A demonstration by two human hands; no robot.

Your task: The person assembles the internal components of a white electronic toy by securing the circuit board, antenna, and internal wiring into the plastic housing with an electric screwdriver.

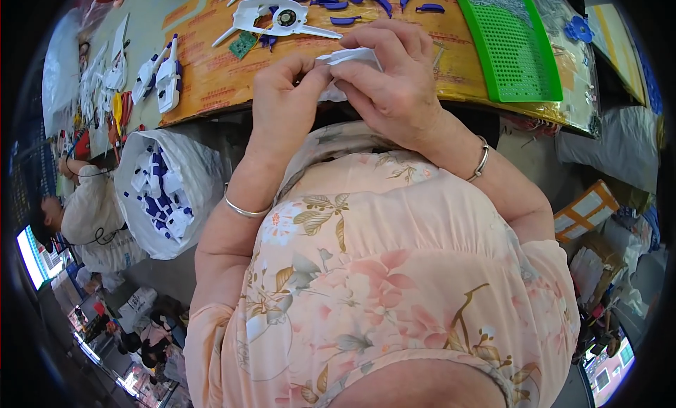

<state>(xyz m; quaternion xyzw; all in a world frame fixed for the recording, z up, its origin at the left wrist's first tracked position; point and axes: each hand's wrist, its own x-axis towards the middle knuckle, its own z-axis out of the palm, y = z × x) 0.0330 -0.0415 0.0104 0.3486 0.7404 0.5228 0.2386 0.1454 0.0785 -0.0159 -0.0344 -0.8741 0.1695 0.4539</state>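
Both hands meet at the near edge of the table, on a white plastic part (pixel 360 54) whose shape is mostly hidden by the fingers. My left hand (pixel 282 102) pinches its left end between thumb and fingers. My right hand (pixel 396 84) grips the other side, the fingers bent over the top. Just beyond them lies a white plastic shell (pixel 271 19) with a round dark speaker-like disc set in it. Beside that shell is a small green circuit board (pixel 243 45). Several purple-blue curved plastic pieces (pixel 345 19) are scattered farther back.
A green perforated tray (pixel 517 52) holding small metal bits stands at the right. White-and-blue assembled parts (pixel 169 77) and tools with yellow and red handles (pixel 122 109) lie at the left. Below them stands a white sack (pixel 201 172) of similar parts. Another person (pixel 88 207) sits at far left.
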